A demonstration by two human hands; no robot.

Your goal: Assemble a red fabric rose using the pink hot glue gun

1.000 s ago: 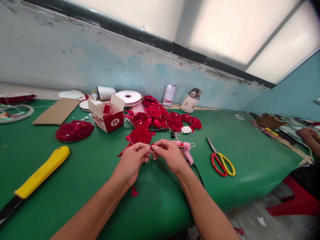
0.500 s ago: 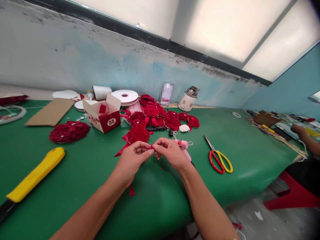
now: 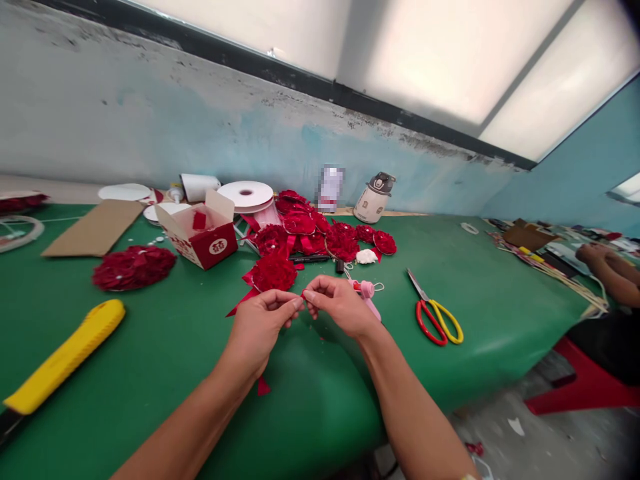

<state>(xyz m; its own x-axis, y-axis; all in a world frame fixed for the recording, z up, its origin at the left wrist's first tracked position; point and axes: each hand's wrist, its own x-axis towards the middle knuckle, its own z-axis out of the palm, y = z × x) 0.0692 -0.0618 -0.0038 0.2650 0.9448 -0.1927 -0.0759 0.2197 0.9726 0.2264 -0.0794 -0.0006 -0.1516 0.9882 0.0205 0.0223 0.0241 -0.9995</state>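
Observation:
My left hand (image 3: 267, 320) and my right hand (image 3: 335, 303) meet fingertip to fingertip over the green table. Between them is a small red piece (image 3: 303, 295), pinched by both hands and mostly hidden by the fingers. Just behind my left hand lies a red fabric flower (image 3: 273, 272) with ribbon tails. A pink tool (image 3: 369, 290) rests beyond my right hand. Farther right are scissors (image 3: 434, 313) with one red and one yellow handle. A red ribbon end (image 3: 263, 386) shows below my left wrist.
A yellow-handled knife (image 3: 67, 357) and another red flower (image 3: 134, 268) lie left. Behind stand an open red box (image 3: 215, 247), a white spool (image 3: 246, 195), more red flowers (image 3: 343, 240) and a bottle (image 3: 373, 199). At far right, a person's arms (image 3: 613, 270) rest over the table.
My left hand has shifted slightly down and left, its fingers still pinched. The view has moved a little. At far right, more of the other person's arms shows.

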